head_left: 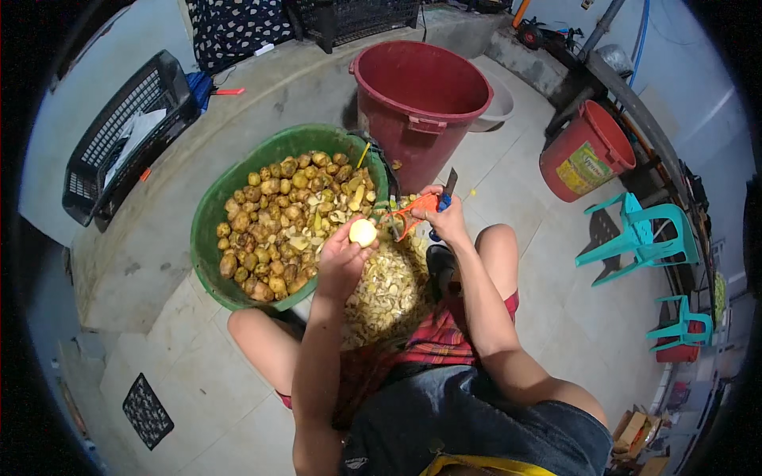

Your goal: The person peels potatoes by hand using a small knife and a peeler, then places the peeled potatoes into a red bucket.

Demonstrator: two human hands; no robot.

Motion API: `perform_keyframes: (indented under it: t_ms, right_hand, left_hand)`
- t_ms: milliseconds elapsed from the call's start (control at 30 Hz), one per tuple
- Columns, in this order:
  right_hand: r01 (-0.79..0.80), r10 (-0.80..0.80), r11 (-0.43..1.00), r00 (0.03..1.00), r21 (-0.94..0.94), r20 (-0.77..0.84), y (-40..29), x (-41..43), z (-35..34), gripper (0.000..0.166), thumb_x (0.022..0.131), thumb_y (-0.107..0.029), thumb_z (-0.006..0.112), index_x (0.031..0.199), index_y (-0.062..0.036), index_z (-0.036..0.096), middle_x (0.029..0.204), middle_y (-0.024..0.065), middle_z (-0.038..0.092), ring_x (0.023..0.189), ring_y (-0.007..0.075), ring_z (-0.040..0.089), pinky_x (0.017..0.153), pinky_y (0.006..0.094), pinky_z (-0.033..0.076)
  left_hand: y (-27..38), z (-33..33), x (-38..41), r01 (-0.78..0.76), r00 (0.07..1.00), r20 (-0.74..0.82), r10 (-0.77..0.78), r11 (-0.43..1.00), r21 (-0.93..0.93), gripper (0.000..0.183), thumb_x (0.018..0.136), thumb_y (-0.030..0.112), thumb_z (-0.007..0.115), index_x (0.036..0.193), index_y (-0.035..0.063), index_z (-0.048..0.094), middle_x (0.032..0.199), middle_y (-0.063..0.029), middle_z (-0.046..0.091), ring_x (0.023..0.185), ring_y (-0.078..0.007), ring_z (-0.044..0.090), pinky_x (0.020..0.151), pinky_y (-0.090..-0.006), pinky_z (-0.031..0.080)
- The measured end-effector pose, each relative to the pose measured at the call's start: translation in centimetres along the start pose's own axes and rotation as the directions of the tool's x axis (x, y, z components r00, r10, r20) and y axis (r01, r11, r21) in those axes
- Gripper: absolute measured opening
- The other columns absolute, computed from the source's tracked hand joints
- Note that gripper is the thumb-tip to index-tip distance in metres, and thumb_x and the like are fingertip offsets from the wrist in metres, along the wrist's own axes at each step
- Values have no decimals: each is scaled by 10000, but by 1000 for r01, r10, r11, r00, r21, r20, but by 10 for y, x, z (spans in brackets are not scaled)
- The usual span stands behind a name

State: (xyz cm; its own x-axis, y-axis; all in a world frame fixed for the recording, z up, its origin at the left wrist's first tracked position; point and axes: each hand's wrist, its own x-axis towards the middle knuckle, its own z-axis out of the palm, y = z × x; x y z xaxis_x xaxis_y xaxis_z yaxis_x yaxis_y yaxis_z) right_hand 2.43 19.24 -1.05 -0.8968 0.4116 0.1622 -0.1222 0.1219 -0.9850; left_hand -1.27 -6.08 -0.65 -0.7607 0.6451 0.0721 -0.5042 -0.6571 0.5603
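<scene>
My left hand (345,262) holds a peeled, pale yellow potato (362,232) in its fingertips, over the right rim of a wide green plastic tub (208,208). Unpeeled brown potatoes (262,238) fill much of the tub, with pale peelings among them. To the right of the potato, my right hand (443,214) grips an orange-handled peeler (411,217); its blade is hard to make out. A knife (451,181) with blue on its handle is also in that hand, its dark blade pointing up. Below both hands, a heap of peelings (390,291) lies between my legs.
A tall dark red bin (411,143) stands beyond the tub, with a pale basin (497,104) behind it. Further right are a smaller red bucket (562,160) and teal plastic chairs (646,232). A black crate (122,128) rests on the concrete ledge (178,160) at left.
</scene>
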Motion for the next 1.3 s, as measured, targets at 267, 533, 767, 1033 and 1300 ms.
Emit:
perform_keyframes:
  t_ms: [267, 533, 767, 1033, 1300]
  right_hand:
    - [-18, 15, 1000, 994, 22, 109, -16, -5, 6, 430, 670, -163, 888, 984, -37, 623, 869, 9, 643, 786, 98, 599, 723, 273, 497]
    - [65, -62, 997, 994, -34, 90, -12, 2, 2, 365, 682, -94, 854, 951, -37, 615, 851, 15, 645, 787, 107, 593, 726, 273, 487]
    - [-5, -7, 984, 998, -178, -66, 5, 6, -10, 359, 687, -112, 858, 927, -26, 606, 811, 17, 649, 746, 113, 594, 694, 282, 497]
    - [18, -4, 925, 999, -380, 37, 0, -11, 3, 366, 694, -153, 861, 940, -27, 620, 807, 31, 650, 742, 116, 585, 708, 300, 492]
    - [-182, 175, 983, 971, 30, 161, -19, -13, 17, 360, 729, -139, 842, 986, -21, 619, 822, 9, 638, 766, 107, 595, 728, 277, 488]
  left_hand:
    - [0, -4, -2, 47, 998, -38, -41, 979, 199, 533, 912, 201, 626, 1318, -78, 423, 1169, -116, 568, 1056, -196, 579, 967, -361, 482]
    - [-5, -6, -2, 169, 977, 105, -183, 977, 130, 450, 934, 167, 608, 1290, -64, 458, 1131, -114, 608, 1008, -192, 610, 896, -345, 516]
    - [-7, 4, -1, 187, 978, 48, -201, 959, 215, 622, 880, 322, 669, 1305, -65, 431, 1102, -94, 597, 972, -174, 604, 872, -295, 507]
    - [-2, 5, 1, 10, 1000, 23, -12, 998, 61, 518, 875, 101, 660, 1310, -15, 403, 1161, -97, 535, 1018, -175, 541, 925, -325, 463]
    - [10, 11, -5, -21, 993, -78, 86, 791, 611, 432, 766, -44, 726, 1160, -45, 549, 1045, -47, 612, 956, -112, 595, 867, -239, 490]
